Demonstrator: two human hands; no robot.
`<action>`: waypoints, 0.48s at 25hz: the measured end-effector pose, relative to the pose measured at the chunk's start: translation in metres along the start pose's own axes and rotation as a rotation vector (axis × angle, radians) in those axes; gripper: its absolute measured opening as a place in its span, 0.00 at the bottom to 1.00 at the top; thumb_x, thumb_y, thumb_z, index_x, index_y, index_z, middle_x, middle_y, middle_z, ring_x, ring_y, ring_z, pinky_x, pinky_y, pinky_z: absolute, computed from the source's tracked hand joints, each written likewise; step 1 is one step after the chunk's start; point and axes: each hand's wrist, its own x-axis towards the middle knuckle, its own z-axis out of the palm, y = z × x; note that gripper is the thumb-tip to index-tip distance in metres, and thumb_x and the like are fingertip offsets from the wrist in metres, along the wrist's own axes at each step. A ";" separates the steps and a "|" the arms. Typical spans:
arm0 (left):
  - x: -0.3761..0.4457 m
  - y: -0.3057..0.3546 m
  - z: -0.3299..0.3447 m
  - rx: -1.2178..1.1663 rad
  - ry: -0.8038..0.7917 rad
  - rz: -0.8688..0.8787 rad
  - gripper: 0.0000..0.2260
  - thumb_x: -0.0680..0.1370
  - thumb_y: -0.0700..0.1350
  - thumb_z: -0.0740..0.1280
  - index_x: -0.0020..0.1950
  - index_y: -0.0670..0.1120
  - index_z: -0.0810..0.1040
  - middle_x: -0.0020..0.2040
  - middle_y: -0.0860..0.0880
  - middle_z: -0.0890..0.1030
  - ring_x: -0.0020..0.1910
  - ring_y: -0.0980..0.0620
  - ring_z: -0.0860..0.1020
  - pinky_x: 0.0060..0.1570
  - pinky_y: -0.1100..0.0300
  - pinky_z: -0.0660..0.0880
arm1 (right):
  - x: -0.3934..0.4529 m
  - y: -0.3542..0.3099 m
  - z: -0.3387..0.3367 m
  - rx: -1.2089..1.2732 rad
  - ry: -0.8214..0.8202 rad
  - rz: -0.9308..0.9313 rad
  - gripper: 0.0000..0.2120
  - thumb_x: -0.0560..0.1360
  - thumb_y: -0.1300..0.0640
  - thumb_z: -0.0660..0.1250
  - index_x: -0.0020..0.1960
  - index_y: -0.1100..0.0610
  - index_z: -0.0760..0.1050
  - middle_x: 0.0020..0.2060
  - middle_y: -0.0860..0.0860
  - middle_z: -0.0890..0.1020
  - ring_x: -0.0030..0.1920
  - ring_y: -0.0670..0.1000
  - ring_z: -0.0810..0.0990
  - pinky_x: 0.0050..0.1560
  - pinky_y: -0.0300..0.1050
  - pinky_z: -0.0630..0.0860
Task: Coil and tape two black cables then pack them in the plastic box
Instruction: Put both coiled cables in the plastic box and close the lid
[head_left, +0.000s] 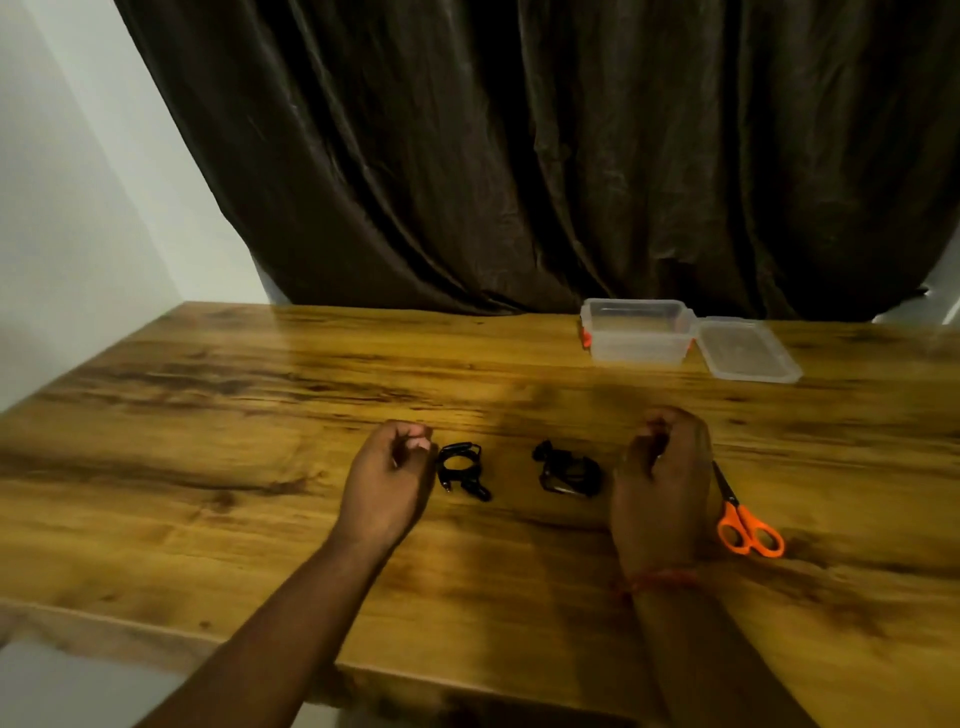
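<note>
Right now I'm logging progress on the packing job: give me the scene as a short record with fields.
cables: two black coils, left coil and right coil, lying apart on the wooden table
plastic box: open, looks empty, far side of the table
lid: flat beside the box
scissors: orange handles, beside the right hand
left hand: loosely curled beside the left coil
packed: none yet

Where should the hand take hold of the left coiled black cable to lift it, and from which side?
Pinch the rounded loop of the left cable coil from above, across the bundled strands on its far side. The coil lies flat on the table, and its loose plug ends stick out toward the near side, so gripping there would probably let it unwind. The left hand is already beside it.
</note>
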 end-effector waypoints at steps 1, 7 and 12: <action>0.000 -0.001 0.000 0.027 0.001 0.002 0.05 0.82 0.45 0.64 0.55 0.50 0.78 0.53 0.51 0.81 0.53 0.55 0.80 0.54 0.57 0.77 | -0.001 0.000 0.001 -0.002 -0.004 0.004 0.09 0.75 0.66 0.60 0.54 0.60 0.74 0.49 0.51 0.74 0.51 0.55 0.75 0.51 0.54 0.74; -0.026 0.017 -0.005 0.291 0.022 -0.052 0.07 0.81 0.43 0.64 0.58 0.46 0.77 0.57 0.46 0.77 0.56 0.47 0.77 0.59 0.56 0.73 | -0.012 -0.012 -0.014 0.032 -0.150 0.291 0.07 0.79 0.59 0.60 0.55 0.58 0.73 0.50 0.54 0.75 0.52 0.56 0.75 0.53 0.61 0.74; -0.025 0.055 -0.002 0.565 -0.075 -0.246 0.12 0.83 0.46 0.60 0.62 0.43 0.77 0.60 0.44 0.77 0.57 0.47 0.77 0.54 0.60 0.71 | -0.016 -0.078 -0.007 -0.172 -0.679 0.186 0.09 0.81 0.59 0.59 0.59 0.57 0.75 0.54 0.51 0.76 0.54 0.50 0.75 0.54 0.46 0.73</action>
